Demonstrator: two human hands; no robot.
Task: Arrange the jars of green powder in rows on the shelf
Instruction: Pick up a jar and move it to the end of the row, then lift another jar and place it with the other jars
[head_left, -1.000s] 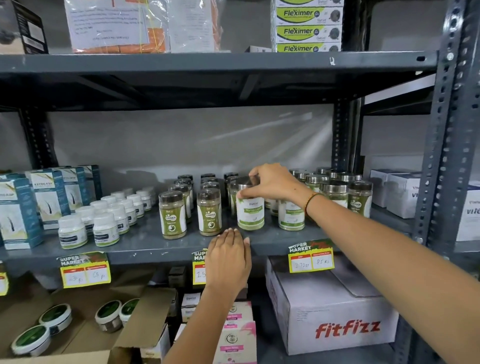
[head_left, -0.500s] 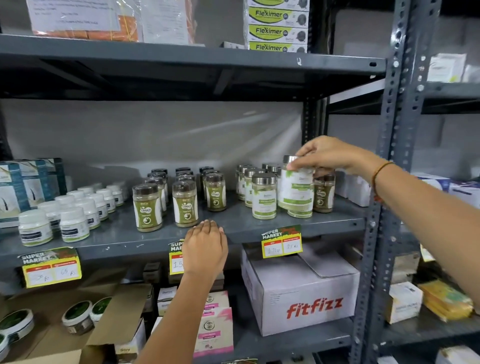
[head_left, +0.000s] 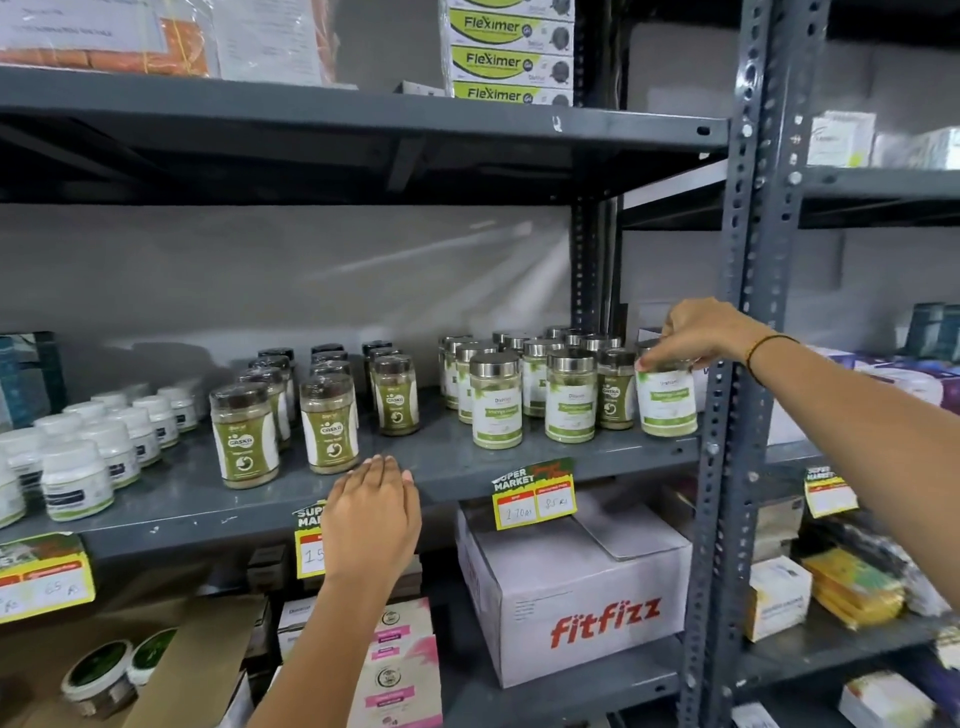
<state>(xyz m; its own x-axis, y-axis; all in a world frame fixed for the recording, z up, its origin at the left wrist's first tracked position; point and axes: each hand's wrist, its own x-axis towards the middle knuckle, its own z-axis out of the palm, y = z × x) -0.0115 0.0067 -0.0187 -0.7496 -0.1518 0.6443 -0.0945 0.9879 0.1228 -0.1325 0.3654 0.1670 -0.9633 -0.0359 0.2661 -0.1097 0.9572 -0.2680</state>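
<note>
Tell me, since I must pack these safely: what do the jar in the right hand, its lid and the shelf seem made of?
The jar in the right hand looks like clear glass or hard plastic; pale green powder shows through it, and I cannot tell which. Its lid, mostly covered by the fingers, probably matches the neighbouring shiny silver lid, brushed metal or metallised plastic. The shelf looks like grey painted steel, matte and scuffed.

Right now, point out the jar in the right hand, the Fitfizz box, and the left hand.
Held jar (head_left: 666, 402), head view: on its white label.
Fitfizz box (head_left: 597, 613), head view: on its front face, above the red logo.
Left hand (head_left: 371, 512), head view: on the back of the hand.
</note>
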